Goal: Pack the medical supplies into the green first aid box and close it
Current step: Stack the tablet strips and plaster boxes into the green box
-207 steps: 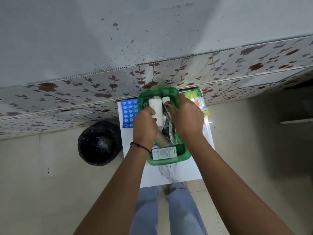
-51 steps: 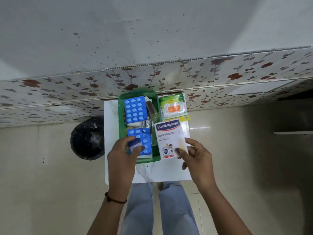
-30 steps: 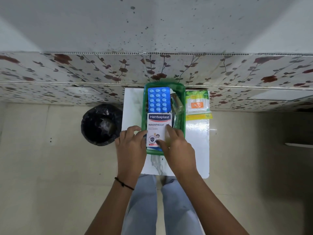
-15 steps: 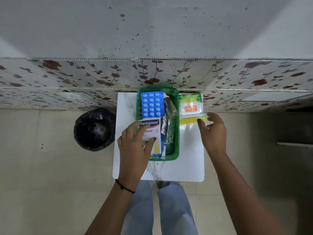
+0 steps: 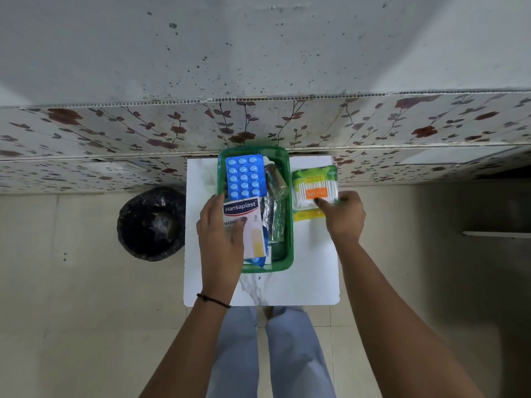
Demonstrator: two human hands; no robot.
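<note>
The green first aid box [image 5: 288, 225] lies open on a small white table [image 5: 301, 277]. Inside it a blue blister pack [image 5: 245, 177] sits at the far end, a white Hansaplast box [image 5: 250, 225] at the near left, and a small bottle [image 5: 274, 179] with foil strips along the right side. My left hand [image 5: 219, 239] rests flat on the Hansaplast box, fingers spread. To the right of the box, my right hand [image 5: 343, 215] grips the near edge of a green pack of cotton swabs [image 5: 314, 186], which lies over a yellow item [image 5: 309, 215].
A black bin [image 5: 152, 224] stands on the floor left of the table. A flowered tiled wall rises right behind the table's far edge. My legs in light trousers are below the table's near edge.
My right hand has moved up from the table's right side and taken hold of the cotton swab pack. My left hand stays pressed on the Hansaplast box.
</note>
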